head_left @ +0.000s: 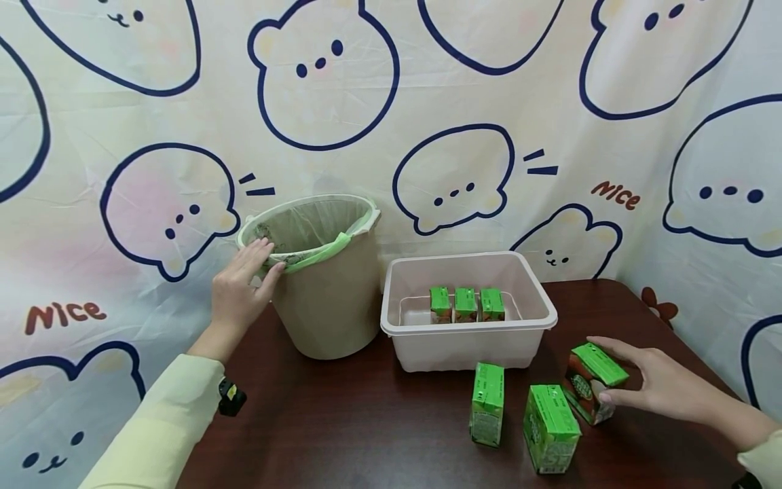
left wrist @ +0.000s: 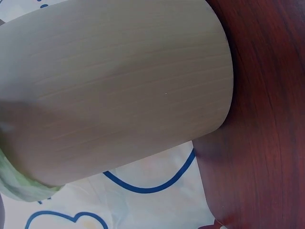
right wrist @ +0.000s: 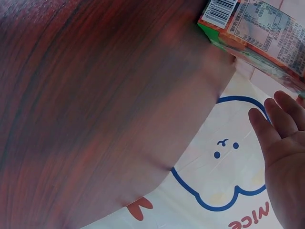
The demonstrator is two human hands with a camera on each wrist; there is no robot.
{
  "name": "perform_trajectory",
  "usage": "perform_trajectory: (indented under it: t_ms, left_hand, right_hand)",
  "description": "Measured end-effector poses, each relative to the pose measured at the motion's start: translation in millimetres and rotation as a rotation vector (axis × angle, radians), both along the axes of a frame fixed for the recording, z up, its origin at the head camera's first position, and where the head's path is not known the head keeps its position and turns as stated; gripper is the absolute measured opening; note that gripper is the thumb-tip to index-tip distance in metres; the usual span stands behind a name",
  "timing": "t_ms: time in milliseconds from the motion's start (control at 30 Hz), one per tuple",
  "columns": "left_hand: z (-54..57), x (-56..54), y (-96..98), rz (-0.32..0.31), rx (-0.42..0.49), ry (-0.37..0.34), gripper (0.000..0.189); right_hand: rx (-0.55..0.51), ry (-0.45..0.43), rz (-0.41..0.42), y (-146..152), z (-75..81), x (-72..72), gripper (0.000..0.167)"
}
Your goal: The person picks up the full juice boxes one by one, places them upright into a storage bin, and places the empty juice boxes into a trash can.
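Observation:
My left hand (head_left: 241,292) rests at the near-left rim of a tan waste bin (head_left: 332,305) lined with a pale green bag; its fingers lie straight over the rim. On the right, my right hand (head_left: 654,384) holds a green-topped drink carton (head_left: 595,380) between thumb and fingers, and the carton leans to one side. In the right wrist view its barcode and printed panel show, with several fingers (right wrist: 274,129) extended beside it. Two more drink cartons, one (head_left: 487,404) and another (head_left: 552,431), stand upright on the table to its left.
A pale plastic tub (head_left: 464,346) stands right of the bin, with three small green-topped cartons (head_left: 466,304) in a row inside. The dark wooden table (head_left: 342,421) ends at the right by a cartoon-printed curtain (head_left: 342,170), which also hangs behind everything.

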State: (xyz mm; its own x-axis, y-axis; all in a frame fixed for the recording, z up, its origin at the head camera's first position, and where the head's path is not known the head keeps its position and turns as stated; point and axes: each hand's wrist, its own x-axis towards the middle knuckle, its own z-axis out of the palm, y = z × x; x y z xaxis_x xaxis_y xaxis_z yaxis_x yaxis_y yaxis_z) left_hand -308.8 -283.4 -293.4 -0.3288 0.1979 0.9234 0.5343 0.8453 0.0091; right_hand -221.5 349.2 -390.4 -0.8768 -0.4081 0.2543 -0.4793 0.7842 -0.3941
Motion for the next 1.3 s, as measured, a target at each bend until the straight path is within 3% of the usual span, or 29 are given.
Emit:
perform_trajectory:
  t_ms: [367, 633, 1033, 1300]
  left_hand:
    - [-1.5, 0.8, -2.7, 0.017, 0.004, -0.024, 0.040]
    - [-1.0, 2.3, -1.3, 0.004, 0.017, -0.016, 0.041]
    - [0.0, 2.7, -1.5, -0.001, 0.013, -0.013, 0.041]
    - [1.5, 2.0, -1.1, -0.005, 0.007, -0.011, 0.041]
  right_hand:
    - [-0.042, -0.026, -0.003, -3.7, 4.6, 0.8, 0.071]
    - [-0.030, -0.005, -0.048, -4.8, 17.8, 0.8, 0.072]
    - [-0.144, 0.139, -0.027, -3.8, 52.9, -8.3, 0.074]
    - [-0.200, 0.142, -0.019, -13.1, 89.0, -16.3, 0.077]
